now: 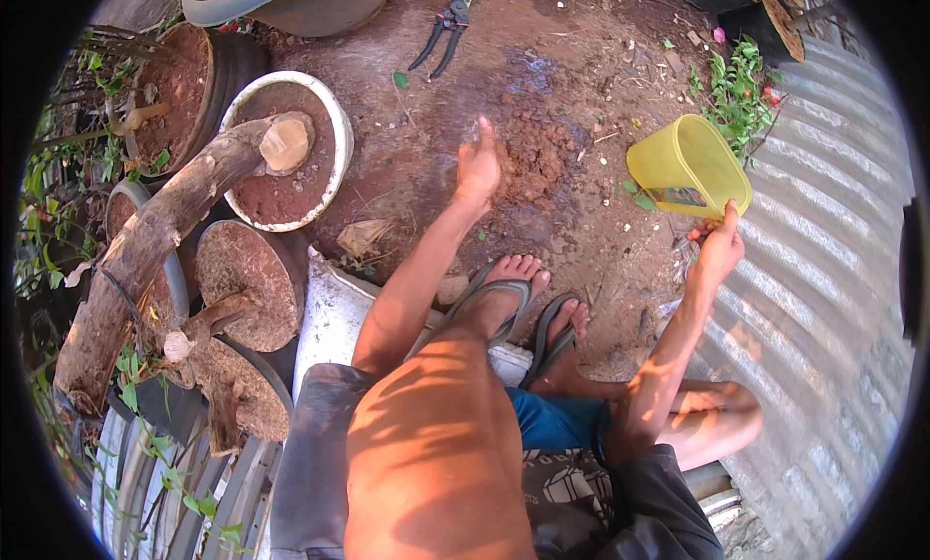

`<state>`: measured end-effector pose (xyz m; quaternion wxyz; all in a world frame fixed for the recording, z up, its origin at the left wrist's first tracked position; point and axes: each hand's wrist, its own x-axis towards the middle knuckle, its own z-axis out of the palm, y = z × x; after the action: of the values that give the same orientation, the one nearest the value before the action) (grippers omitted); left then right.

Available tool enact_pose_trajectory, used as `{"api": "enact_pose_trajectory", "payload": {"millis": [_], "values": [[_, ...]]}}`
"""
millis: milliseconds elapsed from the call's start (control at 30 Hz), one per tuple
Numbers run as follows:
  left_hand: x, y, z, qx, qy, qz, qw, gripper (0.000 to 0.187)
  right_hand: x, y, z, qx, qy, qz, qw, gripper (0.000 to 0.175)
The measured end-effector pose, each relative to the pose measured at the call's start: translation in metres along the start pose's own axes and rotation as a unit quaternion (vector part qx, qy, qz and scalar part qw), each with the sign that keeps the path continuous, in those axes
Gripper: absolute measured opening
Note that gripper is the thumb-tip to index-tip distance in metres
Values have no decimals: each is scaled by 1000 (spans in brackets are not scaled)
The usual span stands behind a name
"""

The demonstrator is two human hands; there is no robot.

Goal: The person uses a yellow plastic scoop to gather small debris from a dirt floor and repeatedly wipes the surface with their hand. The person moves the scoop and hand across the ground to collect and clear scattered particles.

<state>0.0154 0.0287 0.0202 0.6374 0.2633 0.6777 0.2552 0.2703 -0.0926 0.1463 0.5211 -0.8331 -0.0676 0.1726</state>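
My right hand grips the rim of a yellow plastic container, tilted with its mouth towards the right. My left hand is raised over the ground with its thumb extended; its other fingers are turned from view, so whether it holds anything cannot be told. Just right of it lies a heap of damp reddish soil, with a wet whitish patch at its far edge. Bypass pruning shears lie on the ground beyond my left hand, their handles apart.
At left stand a round white-rimmed pot with a thick cut trunk and several other pots. A large grey pot is at the top. Corrugated sheeting runs along the right, beside a leafy cutting. A white sack lies near my feet.
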Motion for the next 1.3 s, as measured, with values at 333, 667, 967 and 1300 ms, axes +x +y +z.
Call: {"api": "enact_pose_trajectory", "payload": {"millis": [333, 667, 967, 1300], "values": [[-27, 21, 8, 315, -115, 370, 866, 51, 2, 1, -2, 2, 9, 6, 1000, 47], [-18, -34, -6, 589, -145, 472, 640, 75, 1, 2, -2, 6, -4, 2, 1000, 46], [-19, -22, 40, 585, -240, 609, 478, 70, -5, -2, 0, 1, -8, 7, 1000, 44], [28, -28, -3, 547, -151, 658, 494, 37, 1, 1, -5, 9, 9, 12, 1000, 45]]}}
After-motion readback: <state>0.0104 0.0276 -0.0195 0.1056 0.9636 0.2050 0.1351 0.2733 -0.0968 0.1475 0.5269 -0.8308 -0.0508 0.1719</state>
